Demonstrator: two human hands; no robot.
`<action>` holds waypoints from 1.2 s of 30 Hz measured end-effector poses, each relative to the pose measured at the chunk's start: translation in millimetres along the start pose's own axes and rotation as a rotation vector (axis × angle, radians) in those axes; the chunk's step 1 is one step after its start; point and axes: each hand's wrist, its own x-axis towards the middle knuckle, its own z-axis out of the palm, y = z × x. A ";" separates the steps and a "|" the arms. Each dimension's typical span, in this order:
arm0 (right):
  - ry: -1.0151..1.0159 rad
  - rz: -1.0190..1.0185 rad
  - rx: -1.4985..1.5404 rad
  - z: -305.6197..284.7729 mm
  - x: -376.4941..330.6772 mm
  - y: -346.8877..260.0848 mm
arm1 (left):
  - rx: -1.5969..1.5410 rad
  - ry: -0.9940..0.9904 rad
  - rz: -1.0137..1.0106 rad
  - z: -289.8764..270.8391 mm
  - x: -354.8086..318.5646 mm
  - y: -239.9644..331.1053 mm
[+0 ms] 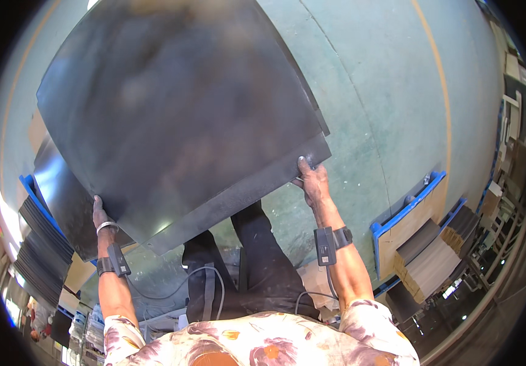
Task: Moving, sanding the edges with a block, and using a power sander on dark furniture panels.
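Observation:
A large dark grey sheet panel [190, 104] with a bent strip along its near edge stretches out in front of me, tilted. My right hand [313, 182] grips its near right corner, thumb on top of the bent strip and fingers underneath. At the near left side my left hand [100, 216] holds the panel's edge; the thumb points up along it, and the other fingers are mostly hidden. Below the panel on the left shows another glossy dark sheet [68, 189], partly covered.
Stacked dark panels [40, 262] stand by a blue-edged rack [43, 204] at left. On the right are a blue-edged cart [406, 204] and stacked grey boards [431, 259]. Green floor [360, 73] with a yellow line [440, 79] lies beyond. Cables hang from my wrist devices.

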 end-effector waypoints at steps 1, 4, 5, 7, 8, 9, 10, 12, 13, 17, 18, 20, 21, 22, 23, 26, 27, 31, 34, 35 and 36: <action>-0.001 -0.008 0.006 0.8 2.0 -2.9 | 0.001 0.031 -0.009 7.1 -0.7 3.9; -0.001 -0.008 0.016 8.3 5.6 -11.0 | -0.020 0.027 0.002 16.2 2.4 16.9; 0.001 -0.001 0.018 11.2 6.5 -13.4 | -0.016 0.029 0.002 16.5 4.0 20.8; 0.011 0.022 0.025 10.9 9.8 -15.8 | -0.049 0.003 -0.011 15.3 8.0 26.0; 0.019 0.042 0.032 10.7 11.0 -16.5 | -0.045 0.003 -0.012 14.4 9.2 26.7; 0.020 0.043 0.032 10.6 11.9 -17.5 | -0.064 -0.006 0.000 14.9 9.5 26.3; 0.010 0.034 0.037 10.3 12.4 -18.3 | -0.083 -0.016 0.011 15.4 9.8 25.9; 0.002 0.026 0.043 10.5 12.6 -22.7 | -0.077 0.002 -0.006 17.5 8.0 28.8; -0.013 0.020 0.020 10.8 12.4 -26.5 | -0.073 0.021 -0.024 19.6 6.0 30.6; 0.001 0.058 -0.038 8.9 16.7 -32.0 | -0.098 0.001 0.008 28.9 -4.9 29.9; -0.005 0.063 -0.038 10.9 16.0 -31.8 | -0.082 -0.003 0.017 27.6 -5.5 32.6; -0.018 0.049 -0.026 15.8 14.7 -31.9 | -0.067 0.003 0.028 25.1 -5.2 36.5; -0.025 0.054 -0.032 16.5 12.9 -33.2 | -0.051 -0.007 0.035 23.6 -4.2 35.4; -0.048 0.065 -0.038 15.1 10.8 -35.3 | -0.036 -0.016 0.039 25.8 -7.7 34.6; -0.071 0.076 -0.046 14.3 9.2 -37.1 | -0.016 0.014 0.033 29.3 -9.4 34.4; -0.132 0.077 -0.061 0.2 14.2 -39.3 | 0.010 -0.037 0.046 36.6 -9.7 27.9; -0.139 0.068 -0.015 2.9 16.4 -38.3 | 0.017 -0.034 0.086 31.5 -3.6 26.1; -0.043 0.130 -0.380 -8.8 25.7 -49.8 | 0.170 -0.035 0.202 18.0 14.8 15.6; 0.463 -0.583 -0.831 -23.1 50.4 -61.1 | 0.481 -0.024 0.358 7.8 36.0 5.1; 0.557 -0.844 -0.838 -19.7 57.5 -70.7 | 0.474 -0.034 0.349 -0.2 42.9 2.3; 0.443 -0.839 -0.838 -5.4 61.0 -84.4 | 0.482 -0.023 0.358 -11.2 46.4 -2.8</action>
